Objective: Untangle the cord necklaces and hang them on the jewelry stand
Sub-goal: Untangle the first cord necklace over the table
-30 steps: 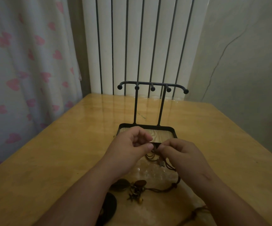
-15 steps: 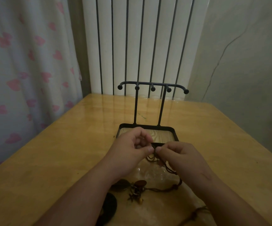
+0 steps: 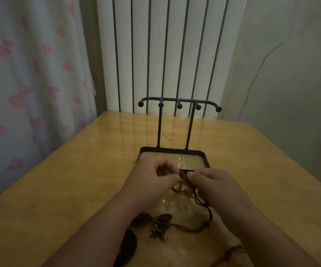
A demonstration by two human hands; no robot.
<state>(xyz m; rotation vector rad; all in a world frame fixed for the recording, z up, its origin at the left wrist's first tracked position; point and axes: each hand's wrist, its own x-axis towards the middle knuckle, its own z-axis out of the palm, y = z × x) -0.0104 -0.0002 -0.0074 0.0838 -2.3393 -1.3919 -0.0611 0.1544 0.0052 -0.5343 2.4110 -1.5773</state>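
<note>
Plainly the cord necklaces (image 3: 183, 181) were not yet free. Their brown cords were bunched into a tangle held just above the surface (image 3: 59, 189), between the two hands. The left hand (image 3: 152, 176) pinched the tangle from its nine o'clock side between thumb and forefinger, the other fingers curled loosely. The right hand (image 3: 213, 185) pinched it from three o'clock in the same manner, so that only the cords lay between the two thumb tips. From the tangle the cords dropped toward five o'clock beneath the right hand, then curved back toward seven o'clock to a cluster of pendants (image 3: 161, 222) lying on the surface between the forearms. A dark round disc (image 3: 129, 245) lay beyond them at seven o'clock, half hidden by the left forearm, and a further length of cord (image 3: 231, 253) showed at five o'clock beside the right forearm. The jewelry stand (image 3: 179, 106) stood directly at twelve o'clock from the hands, with the near rim of its tray just past the knuckles; whether it touched them could not be told. Its five knobbed pegs were bare. The crossbar's long axis ran from nine to three o'clock, square to the line of reach. By my judgement, any freed loop would have to be lifted up and away toward twelve o'clock and spread along that axis to drop over a peg. Both hands sat about equally near, the left better placed for the nine o'clock pegs and the right for the three o'clock ones.
</note>
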